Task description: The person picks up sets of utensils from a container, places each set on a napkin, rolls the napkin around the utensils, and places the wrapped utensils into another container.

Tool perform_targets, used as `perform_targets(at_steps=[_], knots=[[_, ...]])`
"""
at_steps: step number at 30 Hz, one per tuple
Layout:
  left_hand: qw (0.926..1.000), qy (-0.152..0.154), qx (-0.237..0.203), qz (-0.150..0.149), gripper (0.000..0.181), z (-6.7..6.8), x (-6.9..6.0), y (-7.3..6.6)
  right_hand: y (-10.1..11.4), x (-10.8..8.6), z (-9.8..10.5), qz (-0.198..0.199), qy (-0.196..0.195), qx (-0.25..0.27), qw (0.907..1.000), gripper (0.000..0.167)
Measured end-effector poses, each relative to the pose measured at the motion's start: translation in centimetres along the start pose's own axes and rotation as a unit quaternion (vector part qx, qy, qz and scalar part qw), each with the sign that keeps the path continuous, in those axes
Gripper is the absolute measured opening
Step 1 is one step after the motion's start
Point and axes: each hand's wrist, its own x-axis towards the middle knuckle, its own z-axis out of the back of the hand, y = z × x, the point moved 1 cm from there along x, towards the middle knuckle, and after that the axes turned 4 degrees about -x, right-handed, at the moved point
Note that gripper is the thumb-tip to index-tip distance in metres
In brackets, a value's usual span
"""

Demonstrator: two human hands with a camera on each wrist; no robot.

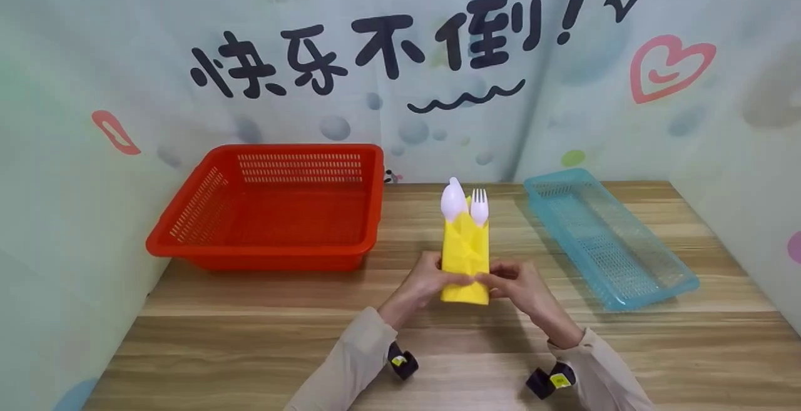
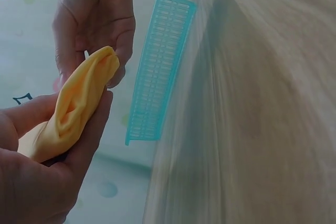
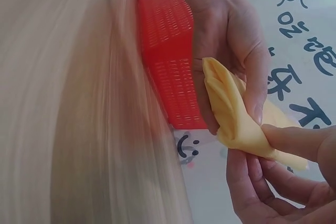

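Observation:
A folded yellow napkin (image 1: 465,251) is held up above the table between both hands. Out of its top stick a pale spoon (image 1: 454,201) and a pale fork (image 1: 479,206), side by side; a further pale tip shows behind the spoon. The left hand (image 1: 427,281) grips the napkin's left side with the thumb across its front. From the other side the right hand (image 1: 520,286) pinches it, thumb in front and fingers behind. Both wrist views show the napkin's folded lower end (image 2: 79,103), with the cutlery hidden.
On the left of the wooden table (image 1: 263,342) stands a red plastic basket (image 1: 263,251). A long blue, see-through basket (image 1: 610,242) lies at the right. Behind the table hangs a printed cloth (image 1: 400,129) with writing, and more cloth closes off both sides.

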Motion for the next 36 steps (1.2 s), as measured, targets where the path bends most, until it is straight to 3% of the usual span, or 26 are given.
perform_targets(at_steps=[10,18,22,27,30,36], knots=[[0.9999,0.009,0.001,0.013,0.034,0.2,-0.2,0.4,-0.2,-0.2,0.0,-0.004,0.036,-0.023,0.9991,0.031],[0.9995,0.014,-0.021,0.017,0.031,0.4,-0.2,0.6,-0.1,0.0,-0.3,-0.020,0.043,-0.009,0.9988,0.036],[0.9994,0.015,-0.003,0.030,0.032,0.9,-0.2,0.2,-0.2,0.1,-0.5,-0.022,0.056,-0.005,0.9982,0.037],[0.9977,0.033,0.029,0.052,0.038,2.1,-0.6,-1.5,0.1,0.4,-0.7,0.008,0.096,0.038,0.9946,0.046],[0.9967,0.043,0.039,0.058,0.039,3.6,-1.1,-3.1,0.6,0.8,-1.0,0.022,0.119,0.071,0.9901,0.048],[0.9991,0.019,0.033,0.019,0.035,7.9,-2.1,-7.2,2.4,2.7,-2.1,0.043,0.143,0.081,0.9855,0.043]])
